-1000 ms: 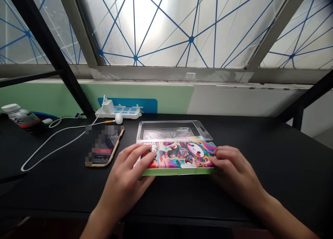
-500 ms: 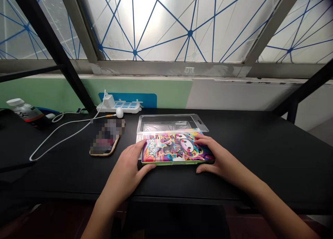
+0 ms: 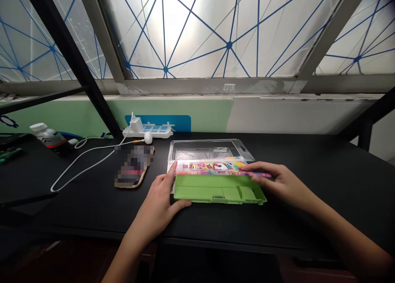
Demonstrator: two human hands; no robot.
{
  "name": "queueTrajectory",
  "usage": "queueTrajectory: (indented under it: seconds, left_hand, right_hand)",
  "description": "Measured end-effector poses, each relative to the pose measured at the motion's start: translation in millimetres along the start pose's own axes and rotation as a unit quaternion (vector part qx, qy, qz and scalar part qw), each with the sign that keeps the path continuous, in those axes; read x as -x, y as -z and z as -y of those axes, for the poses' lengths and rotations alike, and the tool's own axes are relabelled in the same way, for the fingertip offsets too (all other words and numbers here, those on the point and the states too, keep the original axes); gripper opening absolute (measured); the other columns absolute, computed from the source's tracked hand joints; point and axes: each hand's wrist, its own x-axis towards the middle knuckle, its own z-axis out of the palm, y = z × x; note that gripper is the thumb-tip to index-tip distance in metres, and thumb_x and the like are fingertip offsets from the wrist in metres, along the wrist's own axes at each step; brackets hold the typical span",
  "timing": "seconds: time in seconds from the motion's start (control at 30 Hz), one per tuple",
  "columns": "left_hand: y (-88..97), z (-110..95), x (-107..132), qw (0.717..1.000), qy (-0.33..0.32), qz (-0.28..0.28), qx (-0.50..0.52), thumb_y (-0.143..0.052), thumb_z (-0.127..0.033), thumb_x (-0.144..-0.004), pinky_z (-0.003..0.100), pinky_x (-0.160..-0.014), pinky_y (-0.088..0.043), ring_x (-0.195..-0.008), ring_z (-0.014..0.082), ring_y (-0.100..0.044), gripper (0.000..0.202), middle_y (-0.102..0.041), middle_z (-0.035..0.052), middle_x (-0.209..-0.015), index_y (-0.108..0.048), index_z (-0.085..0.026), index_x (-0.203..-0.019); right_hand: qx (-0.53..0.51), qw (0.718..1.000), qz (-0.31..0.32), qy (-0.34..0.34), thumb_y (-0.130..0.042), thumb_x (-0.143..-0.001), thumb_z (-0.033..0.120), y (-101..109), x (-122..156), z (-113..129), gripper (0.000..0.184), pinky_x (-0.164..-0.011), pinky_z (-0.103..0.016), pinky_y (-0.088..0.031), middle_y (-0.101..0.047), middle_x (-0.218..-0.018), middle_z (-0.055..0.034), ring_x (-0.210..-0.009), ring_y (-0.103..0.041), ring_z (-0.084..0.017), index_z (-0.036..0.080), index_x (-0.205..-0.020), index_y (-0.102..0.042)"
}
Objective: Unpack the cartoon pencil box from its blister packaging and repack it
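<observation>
A green pencil case lies on the black desk in front of me, its inside compartments showing. Its colourful cartoon-printed lid is swung up and back. My left hand holds the case's left end, thumb on the front corner. My right hand grips the lid's right edge with the fingers. Behind the case lies a clear plastic blister pack.
A phone in a tan case lies left of the pencil case, with a white cable running to a white power strip by the wall. A bottle lies at far left. Black frame struts rise at both sides.
The pencil case was closed with its printed lid on top; now the lid is lifted back and the green inside shows. My right hand moved up with the lid.
</observation>
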Motion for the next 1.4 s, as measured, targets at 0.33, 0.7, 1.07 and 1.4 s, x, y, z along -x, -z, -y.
queueTrajectory:
  seconds: [0.33,0.7,1.07,1.4]
  left_hand:
    - [0.1,0,4,1.000,0.004,0.013,-0.014,-0.068,-0.049,-0.089,0.051,-0.110,-0.042,-0.143,0.0347,-0.042,0.100,-0.047,0.0107,-0.152,-0.001,-0.039,-0.163]
    - [1.5,-4,3,1.000,0.022,0.001,0.012,-0.043,-0.057,-0.101,0.049,-0.109,-0.043,-0.132,0.0316,-0.050,0.064,-0.050,0.0141,-0.144,-0.036,-0.026,-0.156]
    - [2.5,-2,1,1.000,-0.025,-0.019,-0.002,-0.039,-0.053,-0.104,0.049,-0.111,-0.041,-0.133,0.0306,-0.045,0.047,-0.056,0.0107,-0.139,-0.054,-0.024,-0.137]
    - [-2.8,-1,-5,0.997,-0.025,-0.052,-0.045,-0.039,-0.056,-0.104,0.051,-0.109,-0.041,-0.130,0.0312,-0.047,0.046,-0.058,0.0113,-0.137,-0.057,-0.021,-0.129]
  right_hand:
    - [-0.143,0.978,-0.123,-0.093,-0.064,-0.085,0.066,-22,-10,1,0.044,-0.052,-0.029,-0.048,-0.062,-0.068,-0.0002,-0.056,-0.054,-0.016,0.024,-0.074,-0.068]
    - [0.031,0.999,0.030,0.029,-0.049,-0.082,0.084,-4,29,-21,0.080,-0.107,-0.058,-0.045,-0.061,-0.146,-0.0079,-0.130,-0.056,-0.041,0.035,-0.143,-0.058]
    - [0.106,0.994,-0.020,0.025,-0.053,-0.092,0.064,-19,22,-18,0.046,-0.094,-0.050,-0.052,-0.067,-0.119,-0.0116,-0.109,-0.064,-0.033,0.027,-0.110,-0.073]
    - [0.237,0.965,-0.098,-0.049,-0.041,-0.097,0.066,-27,9,-16,0.047,-0.078,-0.043,-0.048,-0.059,-0.094,-0.0062,-0.082,-0.061,-0.026,0.024,-0.090,-0.062]
